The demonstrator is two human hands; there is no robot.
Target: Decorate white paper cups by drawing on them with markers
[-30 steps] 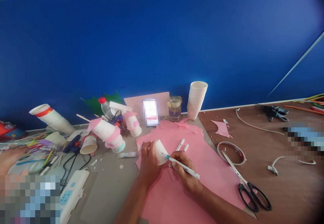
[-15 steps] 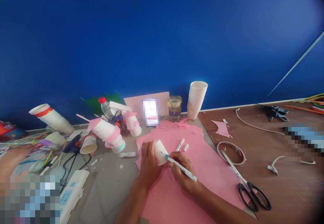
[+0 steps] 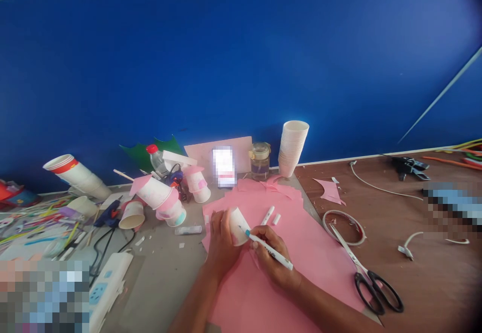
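A white paper cup point(image 3: 237, 225) is tilted over the pink paper point(image 3: 301, 267), with my left hand point(image 3: 220, 235) wrapped round its left side. Between the fingers of my right hand point(image 3: 273, 255) is a white marker point(image 3: 276, 256) with a blue tip, which meets or almost meets the cup's side. Faint pink marks show on the cup. Just beyond my right hand lie another white marker point(image 3: 268, 215) and a small white cap point(image 3: 276, 219). The cup's far left side is hidden by my fingers.
Pink-and-white cup figures point(image 3: 160, 197) stand left of the paper. A stack of paper cups point(image 3: 292, 147), a lidded jar point(image 3: 259, 161) and a lit phone point(image 3: 223, 167) line the blue wall. Scissors point(image 3: 361, 271) lie across a tape roll point(image 3: 344, 226) at right; a power strip point(image 3: 107, 293) lies at left.
Another person's hand at the far left has drawn back from the pile of craft sticks, mostly out of view. My own hands, cup and marker have barely moved.
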